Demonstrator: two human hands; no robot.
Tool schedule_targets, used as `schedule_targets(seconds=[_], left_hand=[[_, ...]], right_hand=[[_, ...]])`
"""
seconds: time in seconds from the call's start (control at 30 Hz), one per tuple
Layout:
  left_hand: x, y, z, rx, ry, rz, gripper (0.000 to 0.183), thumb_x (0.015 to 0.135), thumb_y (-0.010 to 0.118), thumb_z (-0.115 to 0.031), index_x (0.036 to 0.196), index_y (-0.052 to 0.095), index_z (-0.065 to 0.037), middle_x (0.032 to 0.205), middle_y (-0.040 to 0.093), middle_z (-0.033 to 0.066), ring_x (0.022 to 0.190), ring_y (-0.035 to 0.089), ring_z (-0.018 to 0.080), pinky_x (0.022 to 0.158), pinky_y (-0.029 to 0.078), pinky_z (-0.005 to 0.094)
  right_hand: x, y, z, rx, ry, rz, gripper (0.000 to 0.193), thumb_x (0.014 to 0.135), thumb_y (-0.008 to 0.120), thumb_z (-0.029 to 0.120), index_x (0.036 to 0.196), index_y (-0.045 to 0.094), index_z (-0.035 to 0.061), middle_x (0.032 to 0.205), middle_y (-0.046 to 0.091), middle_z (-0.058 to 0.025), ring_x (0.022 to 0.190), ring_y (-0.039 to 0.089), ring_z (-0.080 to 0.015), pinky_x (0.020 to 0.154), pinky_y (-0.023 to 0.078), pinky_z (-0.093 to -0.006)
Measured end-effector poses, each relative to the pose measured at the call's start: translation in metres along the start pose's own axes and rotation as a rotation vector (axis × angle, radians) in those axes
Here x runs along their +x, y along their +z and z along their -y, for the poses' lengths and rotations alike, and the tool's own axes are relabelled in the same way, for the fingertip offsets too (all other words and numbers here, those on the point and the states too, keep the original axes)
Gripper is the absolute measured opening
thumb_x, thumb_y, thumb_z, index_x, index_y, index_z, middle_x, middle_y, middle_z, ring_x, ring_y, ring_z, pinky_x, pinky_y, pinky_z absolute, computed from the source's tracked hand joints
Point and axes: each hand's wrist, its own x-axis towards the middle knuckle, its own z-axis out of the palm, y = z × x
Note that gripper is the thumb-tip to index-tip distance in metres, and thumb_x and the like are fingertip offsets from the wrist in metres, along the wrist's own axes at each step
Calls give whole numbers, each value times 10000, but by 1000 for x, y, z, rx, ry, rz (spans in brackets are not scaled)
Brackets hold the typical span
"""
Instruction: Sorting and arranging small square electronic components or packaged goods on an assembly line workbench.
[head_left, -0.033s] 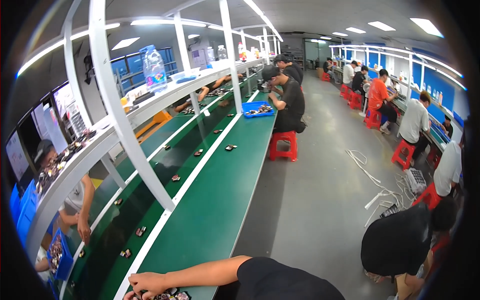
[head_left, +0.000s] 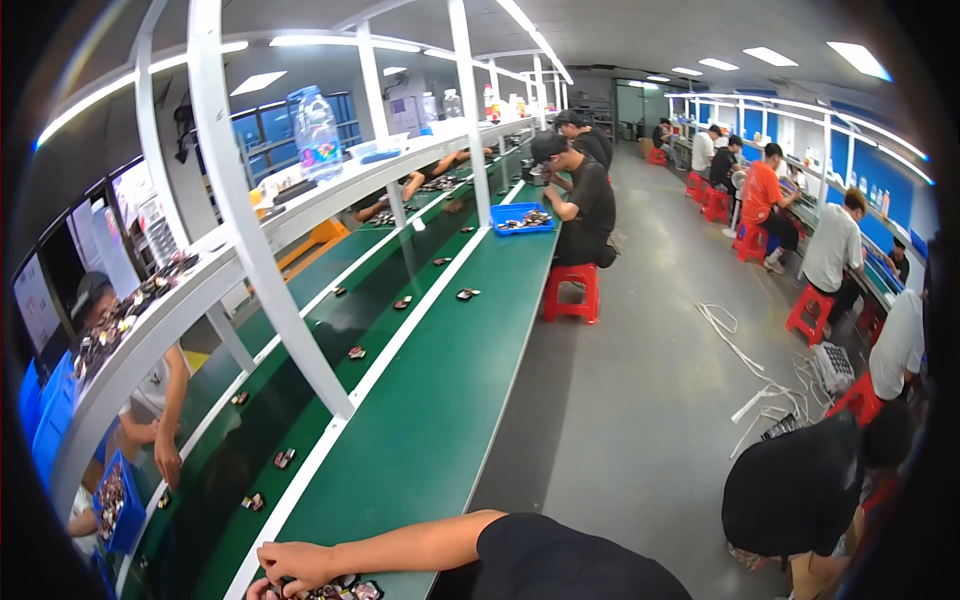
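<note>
My right hand reaches in from the lower right with a black sleeve. Its fingers are bent and closed over a pile of small dark parts with pinkish and silvery faces, at the green bench's near end. What is between the fingertips is hidden. A bit of skin at the lower edge, beside that hand, may be my left hand; its fingers cannot be made out. Similar small parts lie spaced along the dark green belt beyond the white strip.
White posts carry a shelf with a plastic bottle and piled parts. A blue tray of parts stands farther up the bench. Across the belt, a person's hand hangs by another blue tray. Seated people and red stools line the aisle.
The view has shifted very slightly, so the surroundings sit a little farther right. My right hand stays over the pile, its fingers barely changed.
</note>
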Motion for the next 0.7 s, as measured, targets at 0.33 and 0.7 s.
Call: schedule_targets(seconds=[0.33,0.7], left_hand=[[-1,-3,25,-248,-90,-22,278,901,574,-64,1158,548,40,1063,628,107,925,626,150,778,508,240],[2,-11,21,-546,-54,171,365,917,570,-29,1270,488,16,1242,574,124,1105,588,187,929,514,330]], right_hand=[[7,-14,19,7,-45,37,212,689,733,148,883,675,86,1089,575,-120,1079,521,-311,935,435,-391],[14,-6,27,-52,201,59,135,779,725,121,900,700,66,1142,610,-93,1083,554,-278,901,468,-373]])
